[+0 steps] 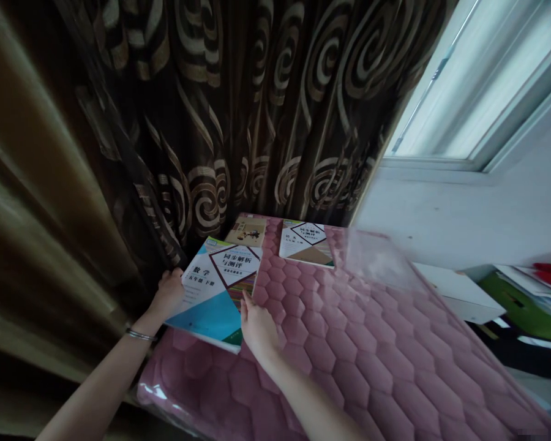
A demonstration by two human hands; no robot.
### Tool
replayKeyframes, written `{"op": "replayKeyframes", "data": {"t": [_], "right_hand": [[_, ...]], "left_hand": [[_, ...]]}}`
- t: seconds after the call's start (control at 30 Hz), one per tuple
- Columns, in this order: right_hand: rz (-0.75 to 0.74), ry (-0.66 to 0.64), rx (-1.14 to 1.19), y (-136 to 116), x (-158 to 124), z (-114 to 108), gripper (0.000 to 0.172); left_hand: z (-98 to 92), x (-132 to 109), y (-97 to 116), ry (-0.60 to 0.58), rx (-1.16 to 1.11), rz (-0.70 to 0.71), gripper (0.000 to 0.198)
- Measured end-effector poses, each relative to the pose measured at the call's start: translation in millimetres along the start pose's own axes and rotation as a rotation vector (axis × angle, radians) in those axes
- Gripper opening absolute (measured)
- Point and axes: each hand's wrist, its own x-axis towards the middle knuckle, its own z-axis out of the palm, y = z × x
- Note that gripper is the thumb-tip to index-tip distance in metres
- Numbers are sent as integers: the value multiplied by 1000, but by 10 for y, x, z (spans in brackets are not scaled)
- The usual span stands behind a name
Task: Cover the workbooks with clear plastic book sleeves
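Note:
Between my two hands is a blue and white math workbook [206,312], tilted slightly over the pink quilted surface. My left hand [169,294], with a silver bracelet at the wrist, grips its left edge. On its right edge my right hand [257,324] is closed, thumb on the cover and the other fingers partly hidden. Behind the workbook lies a tan book [248,233], partly covered by it. A white and brown Chinese-language workbook [307,244] lies flat to the right of the tan book.
The pink quilted cover [349,331] lies under clear plastic. Dark curtains [280,110] with spiral patterns hang right behind the books. At the right are a window [477,92], a white box [459,291] and a green item [523,306] with papers on it.

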Motion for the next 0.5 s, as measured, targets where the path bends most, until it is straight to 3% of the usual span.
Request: {"op": "replayKeyframes", "data": {"t": [0.23, 0.5], "right_hand": [[23, 8, 18, 40, -27, 25, 47], [34, 43, 70, 75, -76, 97, 47]], "left_hand": [[74, 0, -16, -97, -146, 87, 27], [115, 42, -33, -64, -27, 146, 32]]}}
